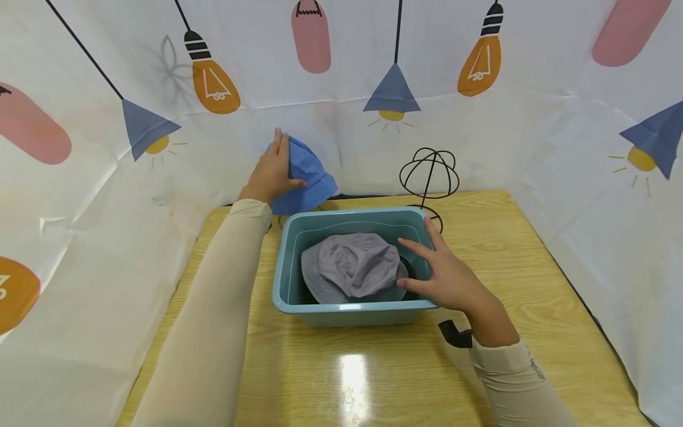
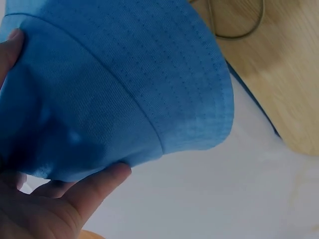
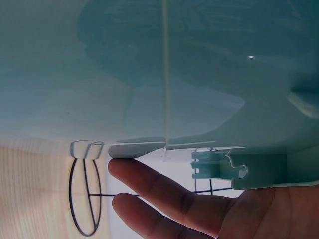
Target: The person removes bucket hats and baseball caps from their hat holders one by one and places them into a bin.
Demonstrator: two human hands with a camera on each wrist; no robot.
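Observation:
At the back left my left hand (image 1: 274, 169) holds a light-blue bucket hat (image 1: 312, 184). In the left wrist view, thumb and fingers press the hat's crown (image 2: 75, 99) from opposite sides, its brim pointing away. A grey bucket hat (image 1: 357, 267) lies crown up inside a teal plastic bin (image 1: 357, 317). My right hand (image 1: 453, 276) rests at the bin's right rim, fingers spread and fairly straight. Seen from the right wrist, the fingers (image 3: 164, 194) lie beside the bin's outer wall (image 3: 124, 74).
A black wire stand (image 1: 429, 175) with a domed top stands behind the bin's right corner. Part of a wire ring (image 2: 239, 35) shows on the table near the blue hat. A printed white cloth (image 1: 341, 130) hangs along the back of the wooden table (image 1: 299, 373).

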